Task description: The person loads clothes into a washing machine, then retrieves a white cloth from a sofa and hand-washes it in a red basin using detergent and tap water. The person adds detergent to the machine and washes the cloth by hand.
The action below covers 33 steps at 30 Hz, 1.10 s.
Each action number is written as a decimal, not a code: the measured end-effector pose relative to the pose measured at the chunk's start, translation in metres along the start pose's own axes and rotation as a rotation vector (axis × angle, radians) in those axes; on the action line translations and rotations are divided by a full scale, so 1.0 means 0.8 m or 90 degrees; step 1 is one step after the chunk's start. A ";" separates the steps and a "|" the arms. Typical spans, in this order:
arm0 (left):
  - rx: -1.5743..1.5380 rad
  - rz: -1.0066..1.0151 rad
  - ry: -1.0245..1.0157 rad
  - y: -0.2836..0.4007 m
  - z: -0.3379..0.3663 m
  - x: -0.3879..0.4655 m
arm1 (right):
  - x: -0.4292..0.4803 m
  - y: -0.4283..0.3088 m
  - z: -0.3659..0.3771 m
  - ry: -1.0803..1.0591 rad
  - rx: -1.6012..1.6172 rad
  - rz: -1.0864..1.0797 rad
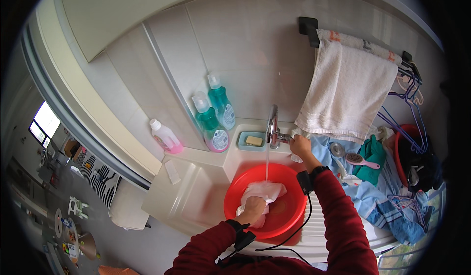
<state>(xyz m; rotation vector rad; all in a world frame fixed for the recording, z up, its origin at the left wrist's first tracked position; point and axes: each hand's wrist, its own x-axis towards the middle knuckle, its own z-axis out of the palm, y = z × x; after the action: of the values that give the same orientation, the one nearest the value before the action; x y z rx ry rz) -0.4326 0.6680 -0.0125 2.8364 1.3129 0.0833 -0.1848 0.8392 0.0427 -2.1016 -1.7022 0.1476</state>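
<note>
A red plastic basin [228, 197] stands in the white laundry sink [206, 197]. Down in the basin, my left hand [254, 209] grips a wet white cloth [270, 191], partly bunched under the fingers. Water runs from the chrome faucet [272, 122] in a thin stream onto this cloth. My right hand [301, 146] is closed around the end of the faucet's side handle [284, 138], which it partly hides. A bar of soap [254, 140] lies in a light blue soap dish [241, 145] on the ledge left of the faucet.
Two green pump bottles [211, 126] [221, 98] and a pink-liquid bottle [166, 137] stand left along the wall. A towel [346, 87] hangs at upper right. Blue fabric [362, 197], a pink brush [362, 161] and green rubber gloves [371, 155] lie right of the ribbed washboard [316, 220].
</note>
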 end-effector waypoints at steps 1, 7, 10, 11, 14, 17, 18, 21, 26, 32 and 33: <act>-0.004 0.002 -0.013 0.000 -0.003 -0.002 | 0.000 0.001 0.000 0.001 0.005 -0.002; -0.005 -0.027 -0.028 0.001 -0.003 -0.002 | -0.001 0.001 0.001 0.007 0.002 0.001; -0.023 -0.032 -0.016 -0.002 0.007 -0.001 | -0.001 0.001 0.000 0.009 0.003 -0.003; -0.029 -0.029 -0.015 -0.003 0.011 -0.001 | -0.002 0.001 -0.001 0.009 -0.003 -0.002; -0.027 -0.003 -0.006 -0.007 0.024 0.000 | -0.002 0.001 -0.001 0.004 -0.005 -0.001; -0.072 -0.020 0.070 -0.006 0.026 0.003 | -0.002 0.000 -0.003 -0.036 -0.023 0.011; -0.056 -0.024 0.080 -0.005 0.024 0.003 | -0.003 0.000 -0.004 -0.032 -0.006 0.008; -0.031 -0.044 0.021 -0.001 0.013 -0.004 | -0.008 0.002 -0.014 -0.025 0.015 0.017; -0.016 -0.030 -0.049 -0.006 0.027 -0.027 | -0.038 0.024 -0.054 -0.039 0.105 0.032; -0.138 -0.013 0.134 -0.004 0.029 -0.022 | -0.139 0.042 -0.117 -0.094 0.383 -0.030; -0.106 -0.008 0.082 -0.002 0.017 -0.020 | -0.159 0.042 -0.131 -0.109 0.440 -0.032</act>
<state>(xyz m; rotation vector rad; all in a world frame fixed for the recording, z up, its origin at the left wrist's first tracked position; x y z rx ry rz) -0.4436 0.6571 -0.0269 2.7224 1.2798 0.3635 -0.1490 0.6858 0.1010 -1.5582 -1.4970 0.7962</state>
